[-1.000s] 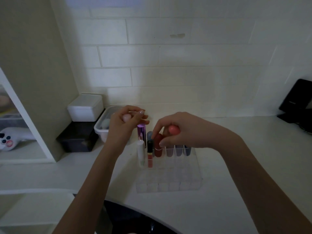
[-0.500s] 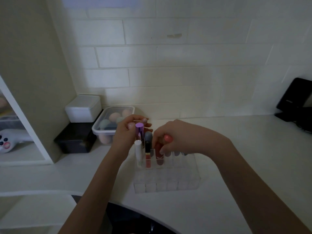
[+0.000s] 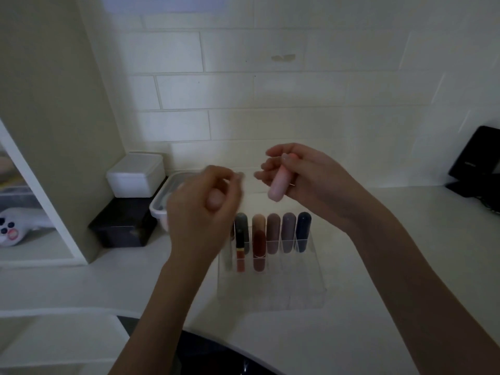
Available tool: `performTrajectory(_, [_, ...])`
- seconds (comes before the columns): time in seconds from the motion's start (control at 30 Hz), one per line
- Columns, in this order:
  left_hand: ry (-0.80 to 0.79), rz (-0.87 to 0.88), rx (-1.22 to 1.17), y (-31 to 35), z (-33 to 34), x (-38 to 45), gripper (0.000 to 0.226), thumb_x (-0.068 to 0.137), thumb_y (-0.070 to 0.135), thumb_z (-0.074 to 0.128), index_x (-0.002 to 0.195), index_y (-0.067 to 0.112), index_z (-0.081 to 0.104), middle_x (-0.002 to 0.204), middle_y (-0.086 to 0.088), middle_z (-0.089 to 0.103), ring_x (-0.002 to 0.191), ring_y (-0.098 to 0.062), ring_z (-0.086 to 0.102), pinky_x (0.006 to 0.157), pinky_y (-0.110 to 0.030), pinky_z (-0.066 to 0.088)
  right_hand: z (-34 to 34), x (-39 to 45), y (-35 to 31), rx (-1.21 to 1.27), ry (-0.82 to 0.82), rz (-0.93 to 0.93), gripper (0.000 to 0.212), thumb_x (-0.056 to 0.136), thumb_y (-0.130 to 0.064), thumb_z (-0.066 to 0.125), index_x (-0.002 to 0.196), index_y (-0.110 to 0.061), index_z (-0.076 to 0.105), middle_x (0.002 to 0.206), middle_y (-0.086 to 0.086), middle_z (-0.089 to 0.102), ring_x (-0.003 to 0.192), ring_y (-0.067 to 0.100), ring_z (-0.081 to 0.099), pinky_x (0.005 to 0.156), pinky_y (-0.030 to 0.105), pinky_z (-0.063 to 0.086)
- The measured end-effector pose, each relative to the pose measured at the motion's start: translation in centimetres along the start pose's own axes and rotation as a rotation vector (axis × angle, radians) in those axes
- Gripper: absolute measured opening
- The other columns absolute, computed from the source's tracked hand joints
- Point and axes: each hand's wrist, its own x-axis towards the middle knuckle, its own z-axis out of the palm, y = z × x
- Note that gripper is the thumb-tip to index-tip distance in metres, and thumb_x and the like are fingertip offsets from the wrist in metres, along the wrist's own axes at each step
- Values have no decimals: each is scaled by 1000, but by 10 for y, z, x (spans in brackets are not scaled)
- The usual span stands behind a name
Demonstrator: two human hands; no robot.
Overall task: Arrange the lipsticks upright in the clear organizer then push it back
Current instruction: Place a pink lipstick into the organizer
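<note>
A clear organizer (image 3: 270,288) stands on the white counter. Its back row holds upright lipsticks: grey (image 3: 241,224), peach (image 3: 259,220), mauve (image 3: 273,231), dusty purple (image 3: 288,231) and navy (image 3: 303,231). In front of them stand a black-and-red gloss (image 3: 239,250) and a dark red lipstick (image 3: 259,250). My right hand (image 3: 311,182) is raised above the organizer, holding a pale pink lipstick (image 3: 278,185) tilted downward. My left hand (image 3: 203,212) is blurred, fingers curled with nothing visible in them, and it hides the organizer's left end.
Along the wall at left are a white lidded box (image 3: 136,174) on a black box (image 3: 124,226) and a clear tub (image 3: 159,207). A black device (image 3: 476,161) stands far right. A dark basin (image 3: 216,355) lies near me. A shelf with a toy (image 3: 10,226) is at left.
My right hand rose from the organizer's slots carrying the pink lipstick. My left hand came off the purple lipstick and shifted up and forward, now covering that corner.
</note>
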Motion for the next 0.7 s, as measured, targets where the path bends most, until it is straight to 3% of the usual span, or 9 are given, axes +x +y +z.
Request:
performTrajectory(0.07, [-167,55,41,9,3,-5,23,81,44,56,91,25,62,70,14,59,62,-7,56,56,-19,45,5,-4,0,28,-38,-9,21,100,-6,34,98,-5,55,103,15,66,102,23,68,85,30,57])
performTrajectory(0.17, [-275,-29,49,16,7,-14,35,73,55,58,101,36,51,76,20,59,60,-3,59,57,-18,47,8,-6,-1,-12,-42,-26,18,101,-9,35,95,-6,52,108,19,68,113,20,64,89,29,56])
performTrajectory(0.27, [-225,-82,41,13,11,-20,27,81,39,63,106,37,52,59,27,51,62,-1,59,53,-7,40,7,-7,-2,80,-83,-13,19,101,-13,35,92,-6,50,120,22,64,114,25,64,93,34,55])
performTrajectory(0.43, [-190,-102,-55,11,9,-22,23,83,28,63,102,41,60,42,10,45,48,-4,49,52,-9,37,10,-6,4,-120,-74,-40,21,100,-23,37,104,-7,50,119,13,67,108,27,67,94,36,54])
performTrajectory(0.6, [-279,-201,-248,15,6,-27,33,81,28,66,94,57,56,56,-3,62,45,-15,57,54,-36,54,9,-6,3,-117,-66,-86,16,95,-25,45,100,-12,39,112,12,71,98,25,71,86,35,58])
performTrajectory(0.7, [-317,-183,-285,16,5,-30,38,81,24,65,92,60,56,53,-7,63,45,-15,61,53,-36,55,7,-7,4,-144,-77,-130,12,96,-18,46,102,-8,45,109,10,72,95,23,72,76,33,60])
